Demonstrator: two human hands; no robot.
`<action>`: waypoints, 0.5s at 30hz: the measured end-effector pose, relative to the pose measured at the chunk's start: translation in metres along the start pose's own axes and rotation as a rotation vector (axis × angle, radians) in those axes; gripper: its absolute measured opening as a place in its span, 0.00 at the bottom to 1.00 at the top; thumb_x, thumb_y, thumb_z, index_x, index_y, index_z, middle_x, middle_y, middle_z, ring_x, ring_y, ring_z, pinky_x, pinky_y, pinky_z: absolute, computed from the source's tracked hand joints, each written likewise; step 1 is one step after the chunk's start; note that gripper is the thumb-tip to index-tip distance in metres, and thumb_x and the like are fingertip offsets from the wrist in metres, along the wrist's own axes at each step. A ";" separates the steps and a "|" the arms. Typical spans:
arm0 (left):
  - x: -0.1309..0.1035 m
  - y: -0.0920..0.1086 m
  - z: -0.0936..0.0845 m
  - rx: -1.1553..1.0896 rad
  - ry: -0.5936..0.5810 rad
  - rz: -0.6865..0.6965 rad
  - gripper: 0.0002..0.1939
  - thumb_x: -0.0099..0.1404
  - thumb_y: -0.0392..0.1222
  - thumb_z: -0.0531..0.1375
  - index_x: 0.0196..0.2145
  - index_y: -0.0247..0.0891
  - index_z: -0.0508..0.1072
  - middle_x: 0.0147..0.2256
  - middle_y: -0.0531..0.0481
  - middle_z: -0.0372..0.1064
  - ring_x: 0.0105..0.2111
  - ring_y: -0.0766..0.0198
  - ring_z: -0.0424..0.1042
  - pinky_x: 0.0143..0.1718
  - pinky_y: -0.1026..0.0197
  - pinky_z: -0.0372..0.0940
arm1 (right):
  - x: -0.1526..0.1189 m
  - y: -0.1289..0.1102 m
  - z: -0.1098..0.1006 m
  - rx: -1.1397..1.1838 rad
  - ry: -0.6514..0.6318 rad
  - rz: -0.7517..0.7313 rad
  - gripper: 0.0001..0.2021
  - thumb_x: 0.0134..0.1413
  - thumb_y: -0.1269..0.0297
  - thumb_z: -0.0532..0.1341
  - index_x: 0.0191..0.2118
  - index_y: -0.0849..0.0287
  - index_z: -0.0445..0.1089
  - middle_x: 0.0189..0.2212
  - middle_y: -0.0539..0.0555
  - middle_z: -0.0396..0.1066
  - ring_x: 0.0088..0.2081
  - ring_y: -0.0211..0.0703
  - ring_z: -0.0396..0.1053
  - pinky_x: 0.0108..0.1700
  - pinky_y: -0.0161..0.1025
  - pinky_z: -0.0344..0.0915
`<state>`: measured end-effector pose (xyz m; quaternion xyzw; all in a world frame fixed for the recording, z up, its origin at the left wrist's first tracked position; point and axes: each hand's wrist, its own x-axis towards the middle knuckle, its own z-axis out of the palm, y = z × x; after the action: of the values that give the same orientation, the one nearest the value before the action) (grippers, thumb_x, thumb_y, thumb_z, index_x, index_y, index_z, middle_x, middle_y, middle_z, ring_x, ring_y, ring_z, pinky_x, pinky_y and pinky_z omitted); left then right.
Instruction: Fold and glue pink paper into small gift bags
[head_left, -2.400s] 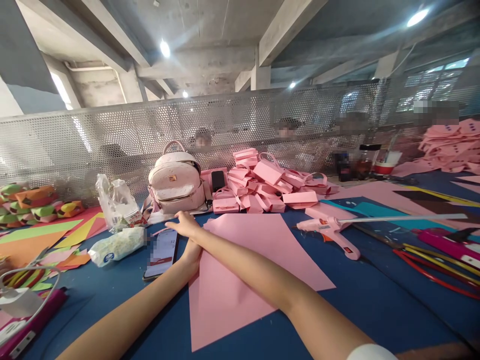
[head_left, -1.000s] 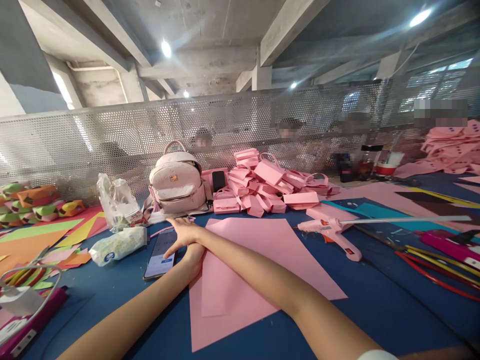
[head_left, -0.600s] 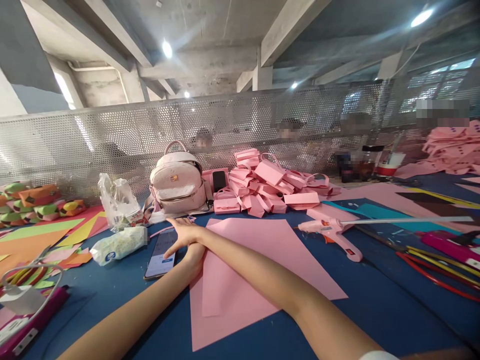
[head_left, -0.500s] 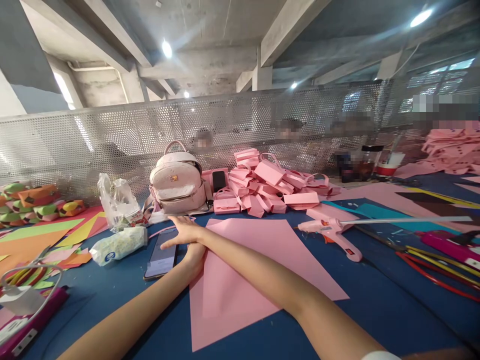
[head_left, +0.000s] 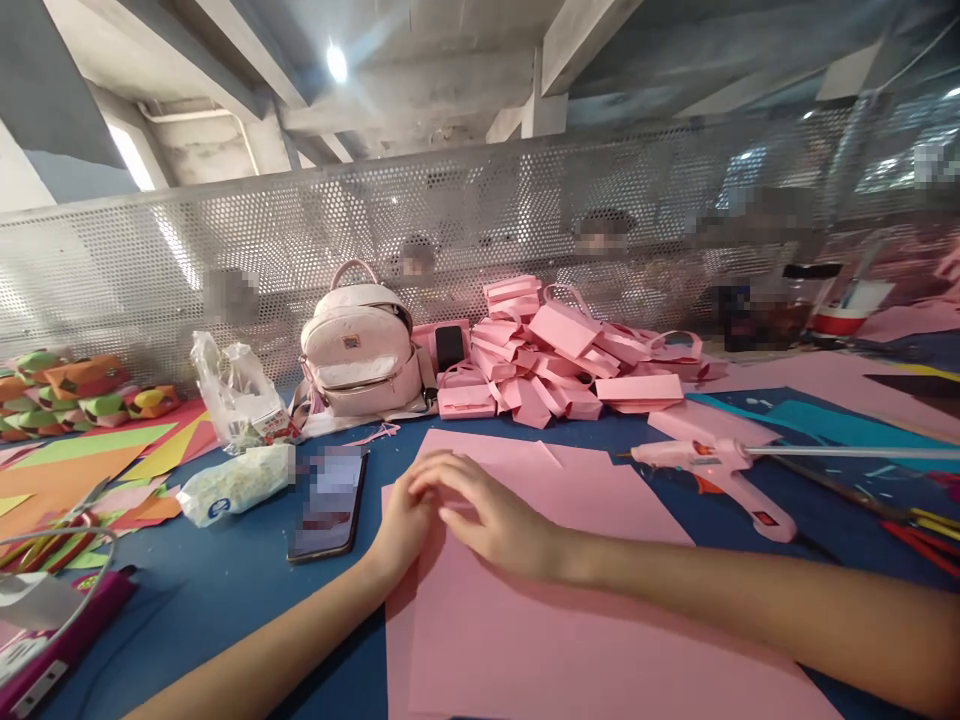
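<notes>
while the left hand (head_left: 405,520) meets the right hand (head_left: 502,515), pink sheets (head_left: 600,650) lie flat beneath them.
the sheets overlap, slightly offset, on the blue tabletop (head_left: 187,590), with both hands over their left part; the right hand's fingers are bent across the left hand's fingertips, its thumb apart from them, while the left hand's grip is partly covered, so i cannot tell whether it is apart or together. a phone (head_left: 326,505) lies just left of the left hand, screen up, near a tissue pack (head_left: 240,485). beyond the sheets, a pale backpack (head_left: 360,365) stands beside a pile of folded pink pieces (head_left: 562,335). a pink glue gun (head_left: 697,460) lies right of the sheets, nozzle pointing left.
</notes>
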<state>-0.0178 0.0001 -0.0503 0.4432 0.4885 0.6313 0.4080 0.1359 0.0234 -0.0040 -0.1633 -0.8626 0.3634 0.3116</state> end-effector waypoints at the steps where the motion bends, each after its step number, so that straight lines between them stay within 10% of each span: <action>1: -0.003 0.002 -0.001 0.042 -0.052 0.027 0.21 0.53 0.24 0.61 0.42 0.40 0.79 0.47 0.48 0.76 0.56 0.50 0.68 0.62 0.51 0.58 | -0.016 -0.001 -0.010 0.022 -0.008 0.029 0.19 0.57 0.77 0.53 0.49 0.49 0.69 0.54 0.53 0.67 0.59 0.42 0.62 0.59 0.41 0.62; 4: -0.011 0.012 -0.010 0.371 -0.234 0.207 0.30 0.63 0.29 0.54 0.62 0.46 0.65 0.64 0.50 0.61 0.66 0.57 0.55 0.68 0.52 0.47 | -0.054 0.003 -0.038 0.065 -0.097 0.190 0.14 0.60 0.73 0.54 0.48 0.52 0.67 0.51 0.54 0.67 0.50 0.43 0.67 0.50 0.39 0.68; 7: -0.007 0.030 -0.030 0.683 -0.311 0.325 0.23 0.69 0.35 0.51 0.61 0.45 0.64 0.63 0.47 0.63 0.63 0.57 0.61 0.65 0.54 0.54 | -0.078 0.015 -0.058 0.068 -0.144 0.392 0.07 0.64 0.67 0.53 0.43 0.55 0.68 0.40 0.53 0.71 0.41 0.41 0.70 0.46 0.37 0.67; 15: 0.032 0.050 -0.131 1.107 0.136 0.336 0.23 0.73 0.57 0.47 0.59 0.45 0.63 0.43 0.49 0.79 0.54 0.50 0.71 0.56 0.47 0.60 | -0.091 0.035 -0.069 0.104 -0.140 0.539 0.09 0.64 0.63 0.52 0.37 0.55 0.70 0.34 0.53 0.73 0.36 0.42 0.69 0.40 0.34 0.65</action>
<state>-0.1563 -0.0120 -0.0133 0.6205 0.6938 0.3649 -0.0225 0.2517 0.0379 -0.0301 -0.3451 -0.7878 0.4871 0.1515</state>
